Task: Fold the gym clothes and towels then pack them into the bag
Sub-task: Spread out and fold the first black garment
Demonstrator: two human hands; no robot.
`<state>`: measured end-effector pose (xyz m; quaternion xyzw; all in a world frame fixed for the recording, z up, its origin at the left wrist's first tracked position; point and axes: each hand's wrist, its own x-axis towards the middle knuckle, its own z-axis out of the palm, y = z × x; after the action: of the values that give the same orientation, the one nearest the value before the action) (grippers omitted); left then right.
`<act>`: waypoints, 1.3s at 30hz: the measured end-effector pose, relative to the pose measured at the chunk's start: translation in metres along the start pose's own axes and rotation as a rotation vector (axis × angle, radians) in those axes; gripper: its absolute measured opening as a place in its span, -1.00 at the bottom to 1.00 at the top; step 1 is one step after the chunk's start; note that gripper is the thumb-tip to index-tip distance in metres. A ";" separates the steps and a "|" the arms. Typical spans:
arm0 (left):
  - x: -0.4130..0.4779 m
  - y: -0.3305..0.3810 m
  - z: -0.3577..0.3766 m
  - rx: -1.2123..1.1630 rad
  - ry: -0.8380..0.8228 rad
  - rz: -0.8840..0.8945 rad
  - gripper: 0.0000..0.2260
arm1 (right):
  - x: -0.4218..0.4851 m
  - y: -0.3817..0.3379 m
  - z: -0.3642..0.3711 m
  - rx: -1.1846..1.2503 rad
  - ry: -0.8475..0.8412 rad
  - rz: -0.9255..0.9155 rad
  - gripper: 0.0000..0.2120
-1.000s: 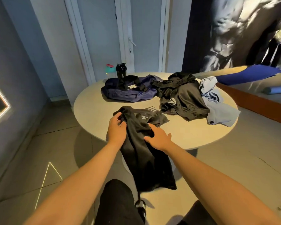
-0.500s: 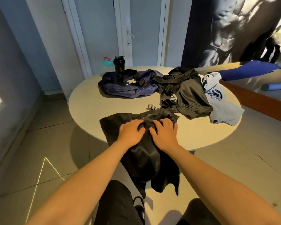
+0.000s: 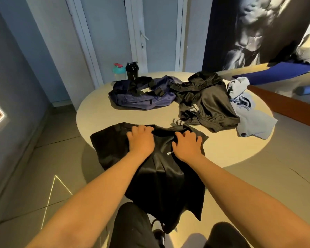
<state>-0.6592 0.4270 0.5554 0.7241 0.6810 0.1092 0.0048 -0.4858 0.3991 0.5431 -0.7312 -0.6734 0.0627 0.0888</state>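
On the table (image 3: pixel 115 115), left hand (image 3: pixel 141 140) and right hand (image 3: pixel 187 146) fingers (image 3: pixel 183 134) grip the black shirt (image 3: pixel 161 176)

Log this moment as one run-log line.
black T-shirt: spread on table, hem hanging off, unfolded | left hand: grips its collar | right hand: grips its collar | navy bag: on table behind shirt

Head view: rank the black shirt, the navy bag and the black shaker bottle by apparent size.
1. black shirt, nearest the camera, which exaggerates it
2. navy bag
3. black shaker bottle
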 end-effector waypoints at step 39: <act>0.002 0.141 0.044 -1.105 -0.181 0.084 -0.61 | -0.012 0.093 -0.039 0.677 0.516 0.184 -0.64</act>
<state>-0.5125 0.4251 0.5345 0.6470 0.4897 0.3874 0.4377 -0.3886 0.3781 0.5605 -0.7095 -0.5025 0.1029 0.4832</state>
